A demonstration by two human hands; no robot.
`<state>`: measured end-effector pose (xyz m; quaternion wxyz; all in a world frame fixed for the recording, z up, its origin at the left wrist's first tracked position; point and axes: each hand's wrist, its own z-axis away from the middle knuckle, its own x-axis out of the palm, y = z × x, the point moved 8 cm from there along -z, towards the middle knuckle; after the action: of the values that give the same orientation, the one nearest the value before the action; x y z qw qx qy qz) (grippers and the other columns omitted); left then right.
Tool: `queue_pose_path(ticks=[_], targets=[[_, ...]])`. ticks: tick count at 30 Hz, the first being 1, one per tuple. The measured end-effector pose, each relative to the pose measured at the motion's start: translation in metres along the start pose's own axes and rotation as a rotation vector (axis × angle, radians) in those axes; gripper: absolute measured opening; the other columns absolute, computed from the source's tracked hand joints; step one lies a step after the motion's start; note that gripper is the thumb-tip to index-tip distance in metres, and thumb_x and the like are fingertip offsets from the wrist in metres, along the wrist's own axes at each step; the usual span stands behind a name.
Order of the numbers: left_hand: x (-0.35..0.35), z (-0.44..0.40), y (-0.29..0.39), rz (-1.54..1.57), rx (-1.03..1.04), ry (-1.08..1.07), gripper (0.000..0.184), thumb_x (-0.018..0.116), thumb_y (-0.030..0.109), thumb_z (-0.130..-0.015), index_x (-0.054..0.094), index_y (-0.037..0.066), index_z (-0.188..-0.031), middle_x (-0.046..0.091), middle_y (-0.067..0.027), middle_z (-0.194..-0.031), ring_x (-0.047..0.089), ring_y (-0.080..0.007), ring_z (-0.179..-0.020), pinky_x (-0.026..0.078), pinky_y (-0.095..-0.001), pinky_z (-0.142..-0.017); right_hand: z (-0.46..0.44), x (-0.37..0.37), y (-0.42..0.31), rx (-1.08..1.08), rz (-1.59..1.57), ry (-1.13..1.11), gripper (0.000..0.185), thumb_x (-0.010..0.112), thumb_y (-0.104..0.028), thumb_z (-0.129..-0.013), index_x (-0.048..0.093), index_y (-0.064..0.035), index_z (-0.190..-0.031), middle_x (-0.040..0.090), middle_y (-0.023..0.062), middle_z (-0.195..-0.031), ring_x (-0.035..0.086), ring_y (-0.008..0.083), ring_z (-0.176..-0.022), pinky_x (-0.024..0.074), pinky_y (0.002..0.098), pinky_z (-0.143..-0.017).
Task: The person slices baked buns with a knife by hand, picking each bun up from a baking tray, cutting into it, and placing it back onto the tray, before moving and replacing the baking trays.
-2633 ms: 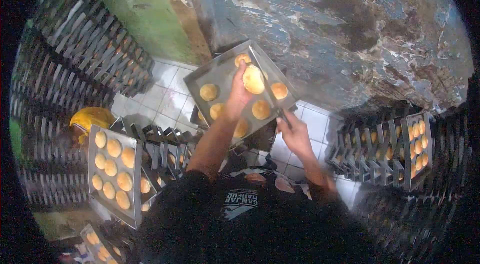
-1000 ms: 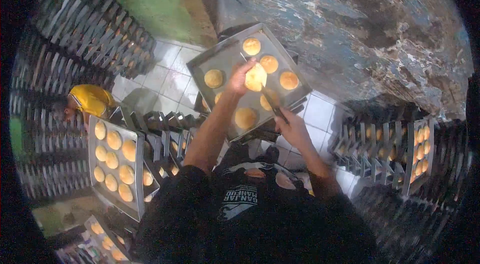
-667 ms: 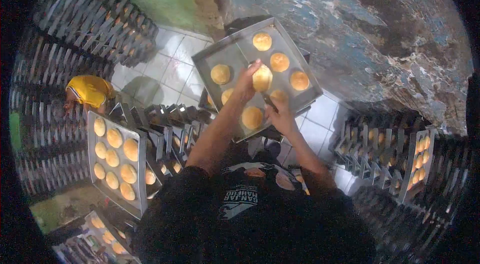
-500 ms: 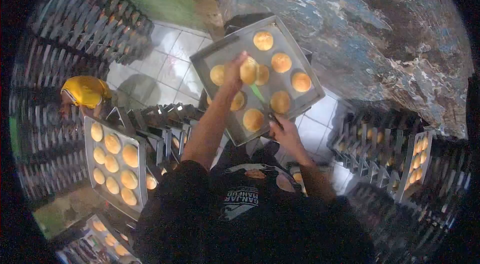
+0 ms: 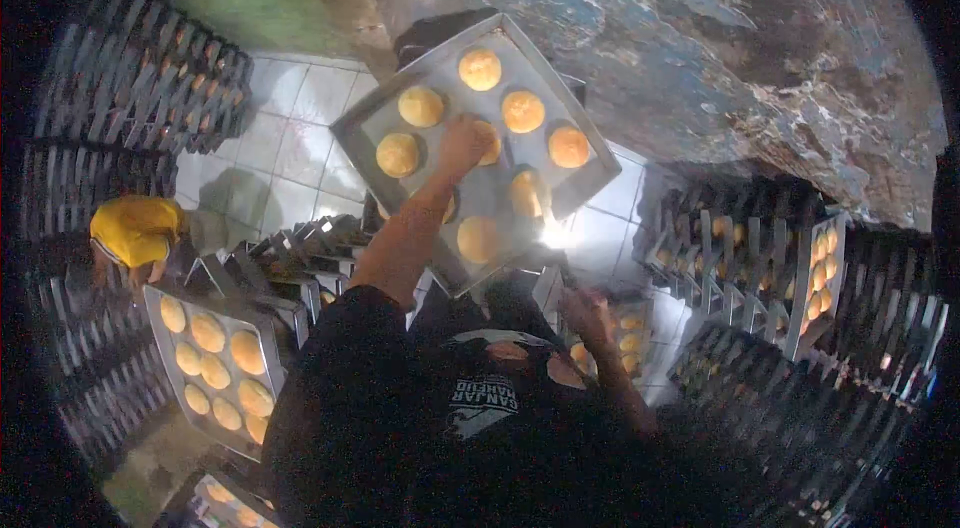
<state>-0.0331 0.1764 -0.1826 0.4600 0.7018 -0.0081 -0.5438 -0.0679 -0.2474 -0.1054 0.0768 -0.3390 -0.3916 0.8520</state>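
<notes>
A square metal tray [image 5: 350,123] stands tilted in view, with several round golden buns spread over it. My left hand [image 5: 464,142] reaches over its middle, fingers closed on a bun [image 5: 487,142] that they partly cover. Below the tray's lower right edge is my right hand [image 5: 588,316], smeared by motion and touching neither tray nor buns. Its fingers are too blurred to read, and I cannot make out a knife in it. Bright glare lies at the tray's lower right edge.
Another tray of buns [image 5: 158,323] tops a stack at left. A person in a yellow shirt [image 5: 138,230] bends beyond it. Stacked trays [image 5: 718,248] stand at right, with more racks [image 5: 150,78] at upper left. A peeling wall [image 5: 640,18] rises behind the middle tray.
My left hand has lowered its bun to the tray. My right hand, earlier holding a knife against that bun, has moved down and away. The tray appears further left in view.
</notes>
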Motion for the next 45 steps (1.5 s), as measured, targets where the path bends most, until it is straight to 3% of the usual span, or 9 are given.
queue_pose_path(ticks=[3, 8, 11, 13, 16, 20, 30, 36, 45], targets=[[0.002, 0.006, 0.015, -0.020, -0.045, -0.054, 0.060, 0.081, 0.040, -0.076, 0.062, 0.007, -0.122, 0.064, -0.0209, -0.117, 0.059, -0.0387, -0.111, 0.048, -0.0483, -0.094, 0.008, -0.011, 0.010, 0.318, -0.349, 0.012, 0.023, 0.065, -0.023, -0.096, 0.069, -0.0023, -0.106, 0.064, -0.0001, -0.078, 0.053, 0.0107, -0.061, 0.0447, 0.0302, -0.056], [-0.001, 0.058, 0.068, -0.308, 0.096, -0.020, 0.065, 0.082, 0.042, -0.074, 0.060, 0.005, -0.123, 0.066, -0.0219, -0.115, 0.064, -0.0436, -0.102, 0.052, -0.0509, -0.091, -0.005, -0.024, -0.016, 0.046, -0.490, 0.121, 0.027, 0.061, -0.022, -0.100, 0.066, -0.0047, -0.120, 0.062, -0.0021, -0.078, 0.050, 0.0069, -0.059, 0.0430, 0.0264, -0.054], [0.023, 0.073, 0.048, 0.082, -0.107, -0.144, 0.062, 0.081, 0.040, -0.078, 0.058, 0.007, -0.125, 0.067, -0.0168, -0.115, 0.068, -0.0368, -0.098, 0.055, -0.0480, -0.088, -0.002, -0.039, -0.051, -0.024, -0.496, 0.071, 0.031, 0.058, -0.023, -0.103, 0.063, -0.0067, -0.128, 0.061, -0.0028, -0.076, 0.048, 0.0039, -0.057, 0.0401, 0.0226, -0.051], [0.022, 0.077, 0.053, 0.942, -0.231, -0.148, 0.046, 0.073, 0.037, -0.090, 0.060, 0.007, -0.121, 0.068, -0.0118, -0.112, 0.070, -0.0269, -0.096, 0.057, -0.0423, -0.086, 0.000, -0.046, -0.082, -0.082, -0.602, -0.001, 0.035, 0.055, -0.023, -0.104, 0.059, -0.0088, -0.136, 0.060, -0.0028, -0.074, 0.046, 0.0019, -0.053, 0.0364, 0.0195, -0.045], [-0.015, 0.083, 0.098, 1.516, -0.190, -0.160, 0.036, 0.063, 0.034, -0.099, 0.060, 0.005, -0.120, 0.069, -0.0091, -0.110, 0.070, -0.0227, -0.099, 0.058, -0.0381, -0.087, 0.005, -0.057, -0.101, -0.089, -0.647, 0.009, 0.035, 0.055, -0.023, -0.104, 0.058, -0.0091, -0.136, 0.060, -0.0019, -0.073, 0.046, 0.0017, -0.052, 0.0356, 0.0191, -0.042], [-0.050, 0.096, 0.151, 1.939, -0.227, -0.149, 0.042, 0.058, 0.045, -0.101, 0.063, 0.006, -0.117, 0.071, -0.0061, -0.108, 0.070, -0.0205, -0.097, 0.056, -0.0376, -0.091, 0.008, -0.064, -0.113, -0.182, -0.592, 0.020, 0.035, 0.056, -0.024, -0.103, 0.059, -0.0087, -0.134, 0.060, -0.0011, -0.073, 0.045, 0.0020, -0.050, 0.0343, 0.0192, -0.041], [-0.073, 0.104, 0.188, 1.910, -0.200, 0.007, 0.046, 0.063, 0.048, -0.097, 0.064, 0.008, -0.119, 0.072, -0.0045, -0.108, 0.069, -0.0188, -0.099, 0.056, -0.0375, -0.091, 0.036, -0.075, -0.108, -0.367, -0.605, 0.038, 0.038, 0.059, -0.019, -0.102, 0.058, -0.0070, -0.137, 0.060, -0.0018, -0.070, 0.044, 0.0021, -0.048, 0.0351, 0.0200, -0.043], [-0.049, 0.114, 0.212, 1.767, -0.095, -0.215, 0.044, 0.063, 0.046, -0.097, 0.063, 0.009, -0.120, 0.071, -0.0046, -0.109, 0.069, -0.0198, -0.101, 0.055, -0.0386, -0.091, 0.025, -0.096, -0.124, -0.400, -0.464, 0.142, 0.037, 0.058, -0.016, -0.101, 0.059, -0.0062, -0.137, 0.059, -0.0023, -0.069, 0.044, 0.0027, -0.053, 0.0376, 0.0209, -0.048], [-0.074, 0.110, 0.203, 1.814, -0.171, -0.155, 0.037, 0.064, 0.034, -0.098, 0.061, 0.007, -0.122, 0.070, -0.0063, -0.105, 0.068, -0.0210, -0.099, 0.055, -0.0386, -0.089, 0.042, -0.086, -0.122, -0.292, -0.469, 0.036, 0.037, 0.057, -0.022, -0.102, 0.060, -0.0068, -0.136, 0.061, -0.0012, -0.071, 0.044, 0.0035, -0.050, 0.0357, 0.0214, -0.046]])
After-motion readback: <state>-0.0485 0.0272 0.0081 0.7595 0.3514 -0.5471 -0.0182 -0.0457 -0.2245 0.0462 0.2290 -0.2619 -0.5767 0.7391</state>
